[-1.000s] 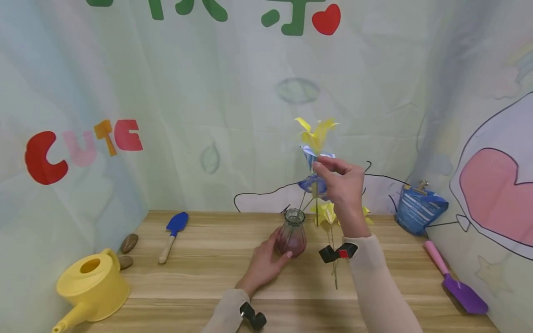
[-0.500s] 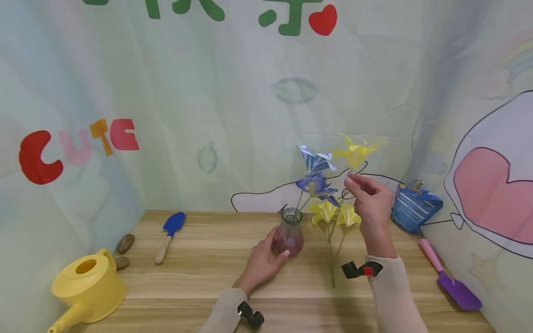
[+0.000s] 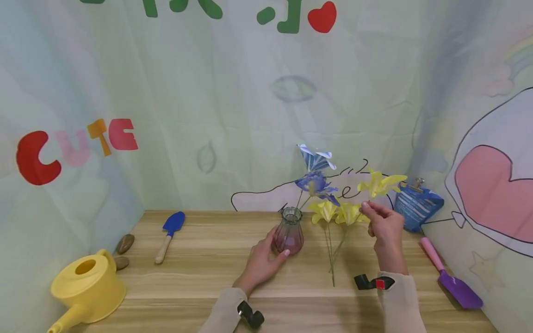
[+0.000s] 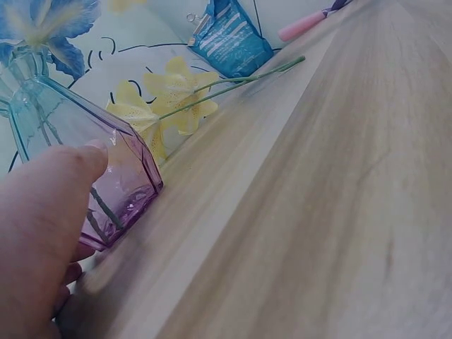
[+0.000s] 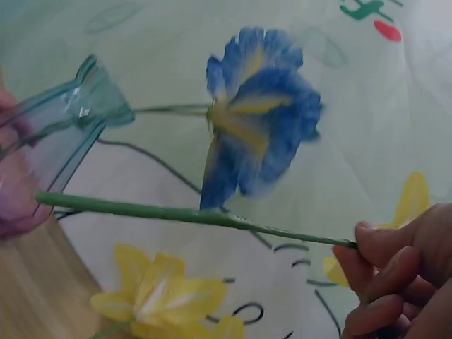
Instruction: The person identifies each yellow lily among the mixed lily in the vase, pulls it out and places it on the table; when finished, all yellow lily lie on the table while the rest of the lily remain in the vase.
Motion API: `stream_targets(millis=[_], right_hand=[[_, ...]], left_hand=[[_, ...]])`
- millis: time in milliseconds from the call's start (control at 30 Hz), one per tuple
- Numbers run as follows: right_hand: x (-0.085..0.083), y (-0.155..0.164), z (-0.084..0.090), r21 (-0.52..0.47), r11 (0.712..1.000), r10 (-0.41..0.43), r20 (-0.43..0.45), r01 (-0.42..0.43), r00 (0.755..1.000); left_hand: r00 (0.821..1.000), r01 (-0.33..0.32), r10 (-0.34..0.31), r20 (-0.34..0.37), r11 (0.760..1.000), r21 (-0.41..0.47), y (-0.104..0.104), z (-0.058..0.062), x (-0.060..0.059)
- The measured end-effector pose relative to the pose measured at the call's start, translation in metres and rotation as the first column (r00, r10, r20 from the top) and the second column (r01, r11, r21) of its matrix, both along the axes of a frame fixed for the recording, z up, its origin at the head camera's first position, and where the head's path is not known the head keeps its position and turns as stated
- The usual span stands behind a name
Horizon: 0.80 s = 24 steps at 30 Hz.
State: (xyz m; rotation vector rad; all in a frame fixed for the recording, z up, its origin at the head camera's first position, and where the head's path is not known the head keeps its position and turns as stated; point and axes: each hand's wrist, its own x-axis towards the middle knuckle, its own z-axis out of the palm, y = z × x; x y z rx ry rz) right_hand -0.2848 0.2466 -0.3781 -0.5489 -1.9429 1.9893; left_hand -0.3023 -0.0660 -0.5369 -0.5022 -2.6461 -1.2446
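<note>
My left hand (image 3: pixel 262 262) grips the lower side of a ribbed glass vase (image 3: pixel 292 238), greenish at the neck and purple below, upright on the table. Two blue artificial flowers (image 3: pixel 315 182) stand in the vase; their stems show through the glass in the left wrist view. To the right, my right hand (image 3: pixel 386 226) pinches a yellow lily (image 3: pixel 379 185) just below its bloom, raised above the table. In the right wrist view its green stem (image 5: pixel 162 212) runs left from the fingertips towards the vase. Two more yellow lilies (image 3: pixel 324 211) lie between the vase and this hand.
A yellow watering can (image 3: pixel 89 286) and brown stones (image 3: pixel 126 243) are at the left. A blue trowel (image 3: pixel 172 223) lies behind them. On the right stand a clipped blue bag (image 3: pixel 418 208) and a purple shovel (image 3: pixel 460 289). Printed cloth (image 3: pixel 233 101) surrounds the wooden table (image 3: pixel 200 286).
My right hand has carried the yellow lily from in front of the blue flowers to the right and downward. The left hand stays on the vase.
</note>
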Motion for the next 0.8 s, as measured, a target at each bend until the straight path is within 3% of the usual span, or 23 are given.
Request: stream_targets(millis=[333, 567, 800], right_hand=[[-0.004, 0.027, -0.052, 0.14, 0.982, 0.105, 0.139, -0.125, 0.985], [-0.009, 0.042, -0.085, 0.245, 0.961, 0.065, 0.252, -0.128, 0.966], [-0.005, 0.045, -0.101, 0.181, 0.975, 0.073, 0.283, -0.127, 0.956]], left_hand=[[1.0, -0.003, 0.003, 0.001, 1.0, -0.007, -0.003, 0.0, 0.003], [0.999, 0.001, 0.0, 0.043, 1.0, -0.017, -0.001, -0.003, 0.004], [0.999, 0.016, -0.016, 0.028, 1.0, -0.011, 0.001, -0.003, 0.007]])
